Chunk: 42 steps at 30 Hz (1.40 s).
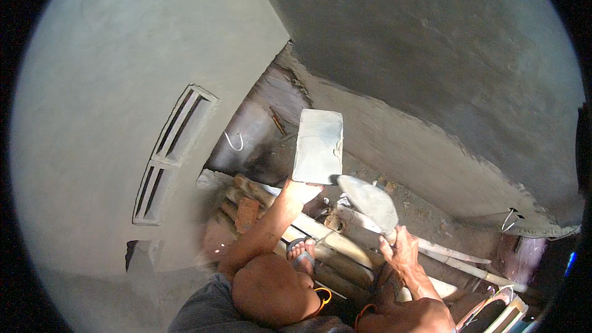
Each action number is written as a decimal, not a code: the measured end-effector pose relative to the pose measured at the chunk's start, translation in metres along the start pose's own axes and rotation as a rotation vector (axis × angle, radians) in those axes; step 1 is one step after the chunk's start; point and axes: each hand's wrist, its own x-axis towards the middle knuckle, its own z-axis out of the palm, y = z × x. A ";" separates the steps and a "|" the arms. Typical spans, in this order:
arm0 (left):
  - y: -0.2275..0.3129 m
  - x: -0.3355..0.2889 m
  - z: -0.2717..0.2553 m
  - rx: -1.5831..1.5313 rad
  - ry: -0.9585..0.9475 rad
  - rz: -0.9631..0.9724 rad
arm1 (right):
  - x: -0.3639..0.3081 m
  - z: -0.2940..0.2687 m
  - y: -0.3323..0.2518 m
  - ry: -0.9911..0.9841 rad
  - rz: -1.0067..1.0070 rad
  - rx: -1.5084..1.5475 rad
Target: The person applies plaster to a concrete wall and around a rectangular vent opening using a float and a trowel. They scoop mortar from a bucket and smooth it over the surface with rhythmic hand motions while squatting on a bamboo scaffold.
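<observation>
Rectangular plastering hawk (pixel 319 145): pale grey, smeared, right edge ragged. Left hand (pixel 303 192) beneath; finger closure indeterminable. Right hand (pixel 403 250) clenched on leaf-shaped trowel (pixel 370 202).

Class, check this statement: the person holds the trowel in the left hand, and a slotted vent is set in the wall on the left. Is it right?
Wrong side: the head view shows the trowel in the right hand. The slotted vent is indeed set in the wall on the left.
</observation>
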 end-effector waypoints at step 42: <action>-0.021 -0.033 -0.019 0.466 0.450 -0.226 | 0.078 -0.030 0.027 0.166 0.016 -0.209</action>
